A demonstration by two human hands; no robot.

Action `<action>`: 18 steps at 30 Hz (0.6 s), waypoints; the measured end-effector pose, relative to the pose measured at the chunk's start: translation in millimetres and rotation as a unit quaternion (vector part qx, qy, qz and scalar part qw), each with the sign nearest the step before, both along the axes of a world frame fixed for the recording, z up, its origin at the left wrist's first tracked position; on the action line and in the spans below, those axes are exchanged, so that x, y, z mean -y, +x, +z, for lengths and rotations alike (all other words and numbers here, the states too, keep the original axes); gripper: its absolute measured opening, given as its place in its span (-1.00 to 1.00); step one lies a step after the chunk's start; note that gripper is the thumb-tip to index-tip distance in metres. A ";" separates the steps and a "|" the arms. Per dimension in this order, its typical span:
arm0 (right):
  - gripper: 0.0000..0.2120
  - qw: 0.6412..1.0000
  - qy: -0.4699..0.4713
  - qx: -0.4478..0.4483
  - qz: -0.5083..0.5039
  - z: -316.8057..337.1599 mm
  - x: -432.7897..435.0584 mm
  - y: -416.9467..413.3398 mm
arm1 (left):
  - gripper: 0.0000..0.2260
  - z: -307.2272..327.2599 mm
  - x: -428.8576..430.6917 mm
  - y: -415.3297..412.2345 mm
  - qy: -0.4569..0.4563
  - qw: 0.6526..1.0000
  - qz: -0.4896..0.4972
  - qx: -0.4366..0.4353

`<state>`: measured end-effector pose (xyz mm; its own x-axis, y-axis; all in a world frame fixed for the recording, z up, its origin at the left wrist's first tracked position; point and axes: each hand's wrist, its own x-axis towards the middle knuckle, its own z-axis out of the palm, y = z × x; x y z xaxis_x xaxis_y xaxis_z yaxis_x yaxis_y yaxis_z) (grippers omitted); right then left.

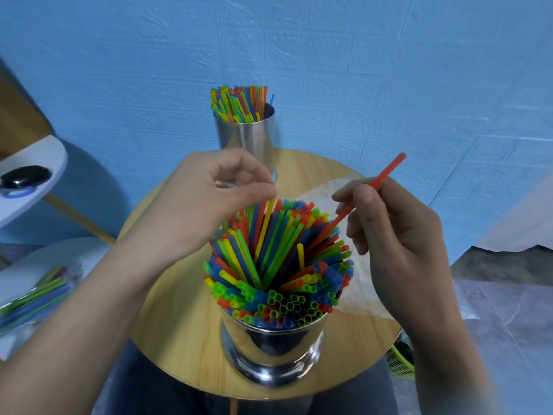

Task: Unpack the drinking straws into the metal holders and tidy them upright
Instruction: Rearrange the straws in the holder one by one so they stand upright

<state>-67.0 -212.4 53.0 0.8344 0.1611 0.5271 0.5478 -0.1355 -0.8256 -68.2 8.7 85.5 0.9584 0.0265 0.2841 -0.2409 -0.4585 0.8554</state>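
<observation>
near holder: straws (splayed) | far holder: bunch | right hand: orange straw

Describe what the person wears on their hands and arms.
Nothing is worn. The left hand and right hand have no gloves, rings or watch. The left forearm and right forearm are uncovered, with no sleeve in view.

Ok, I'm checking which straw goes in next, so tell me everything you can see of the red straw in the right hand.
The red straw is a thin, straight, plastic-looking tube, tilted with its free end up to the right. The right hand pinches it near the middle between thumb and fingers. Its lower end dips among the coloured straws in the near metal holder.
</observation>
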 end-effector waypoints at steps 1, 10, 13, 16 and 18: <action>-0.79 1.000 -0.003 0.000 -0.002 -0.5 0.1 -0.2 | -0.94 0.4 0.0 0.0 -0.002 1.000 -0.001 0.004; -0.59 1.000 0.009 0.002 -0.027 -1.8 0.2 -2.3 | -0.98 -4.5 -2.6 -1.2 0.037 0.999 0.011 0.008; -0.75 0.999 -0.021 0.005 -0.033 -5.9 0.3 -0.3 | -0.96 -5.9 -5.6 -1.2 0.048 0.999 0.012 0.000; -0.81 0.998 -0.049 0.022 -0.040 -8.0 -0.1 0.5 | -0.84 -3.0 -5.7 -3.0 0.048 0.998 -0.014 -0.031; -0.79 0.997 -0.061 0.029 -0.044 -7.5 -0.1 0.0 | -0.83 -1.1 -5.4 -4.1 0.066 0.995 -0.040 -0.056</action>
